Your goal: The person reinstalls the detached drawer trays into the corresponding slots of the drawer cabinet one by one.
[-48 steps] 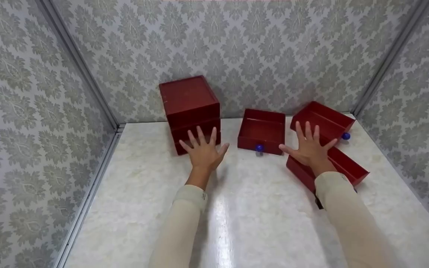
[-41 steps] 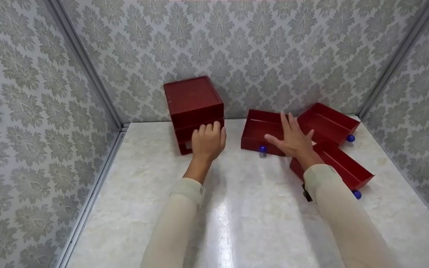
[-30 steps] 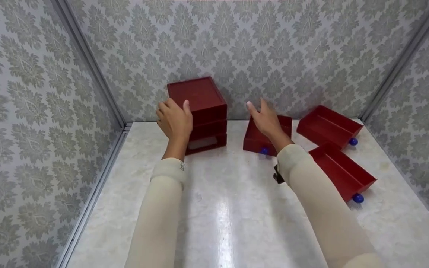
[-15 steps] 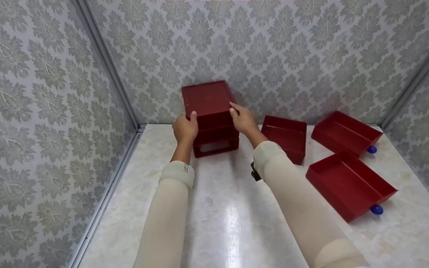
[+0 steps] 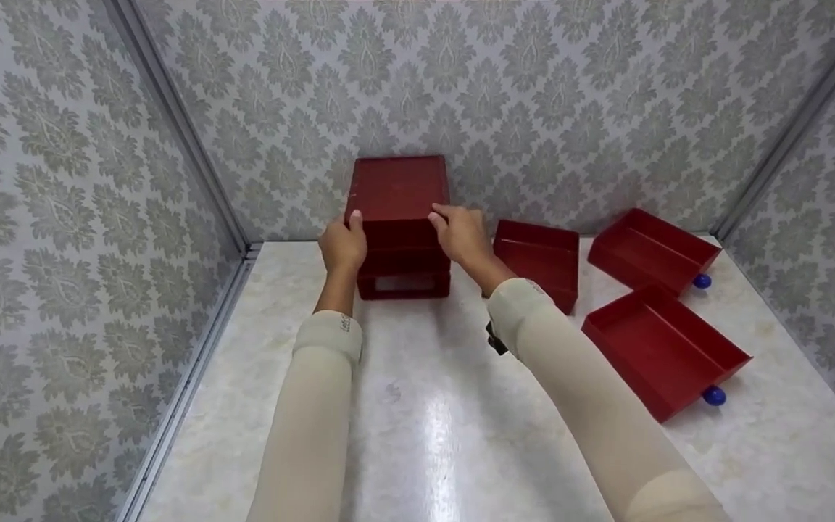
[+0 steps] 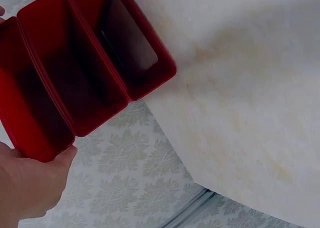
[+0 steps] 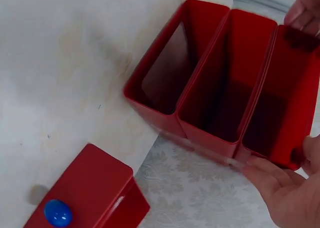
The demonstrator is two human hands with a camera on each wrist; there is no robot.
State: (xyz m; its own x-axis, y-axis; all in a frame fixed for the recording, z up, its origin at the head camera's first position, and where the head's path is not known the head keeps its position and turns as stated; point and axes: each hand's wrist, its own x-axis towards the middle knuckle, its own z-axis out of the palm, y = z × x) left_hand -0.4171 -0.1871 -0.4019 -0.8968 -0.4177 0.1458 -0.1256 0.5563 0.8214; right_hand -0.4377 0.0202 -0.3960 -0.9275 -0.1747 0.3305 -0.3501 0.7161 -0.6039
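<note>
A dark red drawer cabinet (image 5: 397, 190) stands by the back wall, its front with three empty slots facing me. My left hand (image 5: 343, 245) grips the top slot's left side, thumb at the front edge. On the opposite side my right hand (image 5: 462, 233) pinches the top slot's wall. The left wrist view shows the left hand (image 6: 37, 183) against the cabinet's (image 6: 75, 73) outer corner. In the right wrist view, the right hand (image 7: 295, 190) has its fingers along the outer side and its thumb at the rim of the cabinet (image 7: 215, 123).
Three red drawers lie to the right: one (image 5: 542, 261) beside the cabinet, one (image 5: 651, 250) near the back right, another (image 5: 667, 355) closer to me. Blue knobs (image 5: 714, 395) show on two in the head view. Patterned walls (image 5: 62, 239) enclose the pale table (image 5: 403, 406).
Both hands went from spread open over the table to gripping the cabinet's sides, the right hand moving left. The cabinet has turned from an angle to face me squarely.
</note>
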